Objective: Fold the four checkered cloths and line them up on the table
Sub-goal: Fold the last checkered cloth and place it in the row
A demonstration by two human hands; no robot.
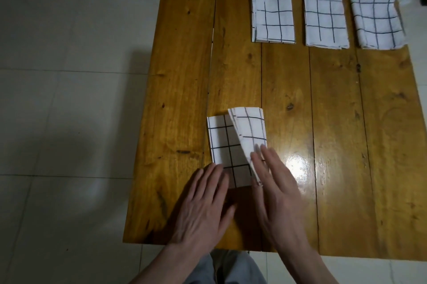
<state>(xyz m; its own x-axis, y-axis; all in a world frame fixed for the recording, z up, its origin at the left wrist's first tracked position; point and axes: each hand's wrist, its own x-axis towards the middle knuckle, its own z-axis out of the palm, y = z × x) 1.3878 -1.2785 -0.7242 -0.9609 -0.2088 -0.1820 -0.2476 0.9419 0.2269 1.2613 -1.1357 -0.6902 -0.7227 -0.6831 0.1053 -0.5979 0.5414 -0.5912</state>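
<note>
A wooden plank table (335, 145) is seen from above on a pale tiled floor (69, 99). Three folded checkered cloths are lined up along its far edge: the left folded cloth (273, 18), the middle folded cloth (325, 19) and the right folded cloth (377, 21), whose far right corner reaches the table's edge. Bare wood is left between this row and the near edge, widest on the right half and down the left plank.

The fourth cloth (233, 145) lies near the front edge, left of centre, its long axis running from near to far. Its right part is raised as a flap, tilted leftward over the flat part, with the flap's top edge pointing away from the person.

The left hand (203, 205) is laid flat with fingers straight and close together, fingertips on the cloth's near left corner. The right hand (277, 191) is held with straight fingers against the raised flap. No writing or brand can be read on anything
</note>
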